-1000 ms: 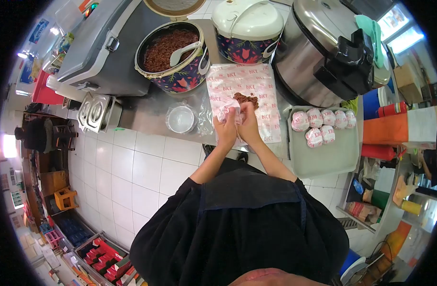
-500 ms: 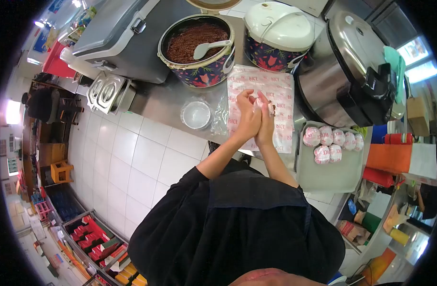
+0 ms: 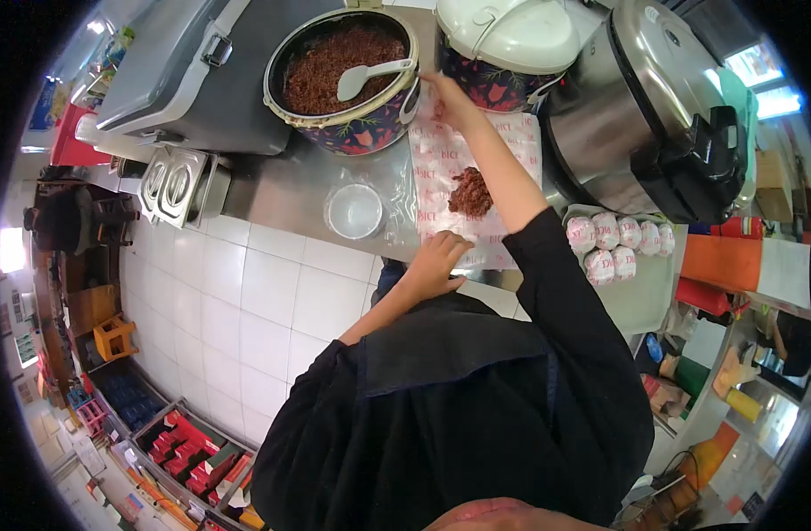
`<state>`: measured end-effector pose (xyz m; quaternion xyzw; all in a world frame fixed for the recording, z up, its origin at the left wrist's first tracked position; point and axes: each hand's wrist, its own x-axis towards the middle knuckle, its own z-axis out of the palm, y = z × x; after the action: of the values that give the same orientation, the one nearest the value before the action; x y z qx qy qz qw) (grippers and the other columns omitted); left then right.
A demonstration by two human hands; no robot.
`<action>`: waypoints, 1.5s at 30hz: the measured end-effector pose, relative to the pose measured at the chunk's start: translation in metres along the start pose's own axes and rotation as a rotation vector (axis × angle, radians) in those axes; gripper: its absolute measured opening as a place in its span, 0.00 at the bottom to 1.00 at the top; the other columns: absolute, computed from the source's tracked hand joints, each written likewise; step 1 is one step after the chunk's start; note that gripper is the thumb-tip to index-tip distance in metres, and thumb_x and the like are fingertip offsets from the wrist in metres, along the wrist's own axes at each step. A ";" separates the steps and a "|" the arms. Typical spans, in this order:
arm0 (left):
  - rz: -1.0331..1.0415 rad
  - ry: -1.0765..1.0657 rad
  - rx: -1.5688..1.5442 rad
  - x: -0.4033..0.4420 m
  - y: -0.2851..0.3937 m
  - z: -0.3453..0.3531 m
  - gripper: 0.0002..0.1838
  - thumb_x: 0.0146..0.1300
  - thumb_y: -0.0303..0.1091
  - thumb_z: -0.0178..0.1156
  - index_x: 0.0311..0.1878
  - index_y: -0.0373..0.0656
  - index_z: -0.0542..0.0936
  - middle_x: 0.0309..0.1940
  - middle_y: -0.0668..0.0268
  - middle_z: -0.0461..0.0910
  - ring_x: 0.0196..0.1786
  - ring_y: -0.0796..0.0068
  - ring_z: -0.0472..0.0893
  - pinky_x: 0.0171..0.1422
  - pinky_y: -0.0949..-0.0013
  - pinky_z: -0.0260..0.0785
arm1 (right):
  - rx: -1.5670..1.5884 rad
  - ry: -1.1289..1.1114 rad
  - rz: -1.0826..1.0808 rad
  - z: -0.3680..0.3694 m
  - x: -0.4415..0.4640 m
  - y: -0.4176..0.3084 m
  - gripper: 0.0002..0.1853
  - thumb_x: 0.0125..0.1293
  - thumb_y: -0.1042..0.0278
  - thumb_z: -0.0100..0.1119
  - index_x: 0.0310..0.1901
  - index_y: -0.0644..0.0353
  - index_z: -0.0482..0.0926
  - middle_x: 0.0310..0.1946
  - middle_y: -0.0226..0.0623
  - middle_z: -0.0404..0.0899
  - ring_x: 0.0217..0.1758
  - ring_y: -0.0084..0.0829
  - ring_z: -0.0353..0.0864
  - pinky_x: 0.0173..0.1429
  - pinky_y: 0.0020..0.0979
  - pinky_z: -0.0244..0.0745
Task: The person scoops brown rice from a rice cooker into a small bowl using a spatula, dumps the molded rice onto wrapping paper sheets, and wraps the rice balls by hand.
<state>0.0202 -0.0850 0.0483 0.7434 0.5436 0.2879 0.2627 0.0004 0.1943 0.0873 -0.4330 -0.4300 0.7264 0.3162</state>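
Observation:
Printed red-and-white paper (image 3: 432,190) lies on the steel counter, with a loose clump of dark reddish-brown rice (image 3: 470,193) near its middle. My left hand (image 3: 438,261) is at the paper's lower edge, fingers apart and nothing visible in it. Farther away, my right hand (image 3: 451,99) reaches over the paper's top edge, beside the open patterned pot (image 3: 357,140). Its fingers look apart, though their undersides are hidden. A white paddle (image 3: 357,81) rests on the rice in that pot. No wrapped bundle shows in either hand.
A clear bowl (image 3: 354,212) stands left of the paper. Several wrapped balls (image 3: 629,234) sit on a tray (image 3: 640,301) at the right. Behind are a lidded pot (image 3: 512,35) and a large steel cooker (image 3: 600,115). A grey cooler (image 3: 202,106) and steel containers (image 3: 177,188) stand left.
My hands, together around crumpled paper one second ago, have separated. The right moved away to the paper's top edge, the left down toward me. The rice clump is now fully uncovered.

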 end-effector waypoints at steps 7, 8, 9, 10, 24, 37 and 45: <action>0.163 -0.023 0.058 0.004 -0.019 0.022 0.21 0.44 0.30 0.64 0.45 0.46 0.75 0.41 0.61 0.74 0.47 0.59 0.73 0.53 0.60 0.66 | 0.644 -0.166 0.049 -0.015 0.021 0.012 0.07 0.58 0.74 0.50 0.36 0.70 0.73 0.26 0.41 0.75 0.30 0.33 0.76 0.35 0.30 0.74; 0.188 -0.033 0.062 0.006 -0.024 0.025 0.17 0.45 0.29 0.62 0.42 0.46 0.76 0.38 0.62 0.75 0.45 0.60 0.74 0.51 0.61 0.68 | 0.590 0.074 0.063 -0.007 0.007 0.003 0.04 0.59 0.78 0.50 0.34 0.68 0.73 0.25 0.41 0.75 0.29 0.32 0.76 0.35 0.31 0.74; 0.230 -0.001 0.091 0.008 -0.031 0.032 0.09 0.47 0.28 0.60 0.35 0.44 0.78 0.31 0.64 0.76 0.40 0.61 0.75 0.47 0.62 0.70 | 0.625 0.123 0.082 -0.004 0.004 0.005 0.02 0.60 0.80 0.52 0.33 0.68 0.73 0.29 0.43 0.75 0.31 0.32 0.77 0.36 0.31 0.75; 0.233 -0.012 0.078 0.008 -0.031 0.031 0.09 0.47 0.28 0.60 0.35 0.44 0.78 0.31 0.64 0.76 0.40 0.61 0.75 0.47 0.62 0.70 | 0.627 0.139 0.086 -0.003 0.004 0.010 0.02 0.60 0.80 0.52 0.33 0.68 0.73 0.29 0.43 0.75 0.31 0.32 0.77 0.36 0.31 0.75; 0.264 0.230 0.212 0.036 -0.016 -0.002 0.08 0.51 0.30 0.58 0.36 0.43 0.75 0.26 0.63 0.77 0.29 0.61 0.78 0.35 0.62 0.70 | -1.259 -0.545 -0.296 -0.117 -0.195 0.008 0.19 0.44 0.59 0.71 0.38 0.56 0.79 0.33 0.32 0.79 0.37 0.28 0.78 0.42 0.27 0.72; 0.080 -0.233 0.165 -0.001 -0.035 -0.020 0.16 0.52 0.26 0.56 0.46 0.42 0.75 0.40 0.56 0.80 0.40 0.59 0.81 0.43 0.60 0.74 | -1.429 -0.455 -0.722 -0.178 -0.234 0.071 0.06 0.55 0.66 0.56 0.31 0.57 0.79 0.28 0.38 0.78 0.35 0.36 0.79 0.39 0.36 0.74; 0.473 0.199 0.384 0.030 0.003 0.017 0.25 0.56 0.32 0.56 0.59 0.40 0.70 0.56 0.56 0.71 0.66 0.52 0.64 0.65 0.52 0.61 | -1.227 -0.313 -0.386 -0.172 -0.145 0.011 0.10 0.58 0.63 0.55 0.35 0.61 0.79 0.30 0.47 0.79 0.34 0.46 0.79 0.40 0.42 0.72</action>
<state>0.0420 -0.0588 0.0428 0.8532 0.4232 0.3046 -0.0109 0.2165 0.1293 0.0856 -0.3390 -0.8766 0.3342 0.0702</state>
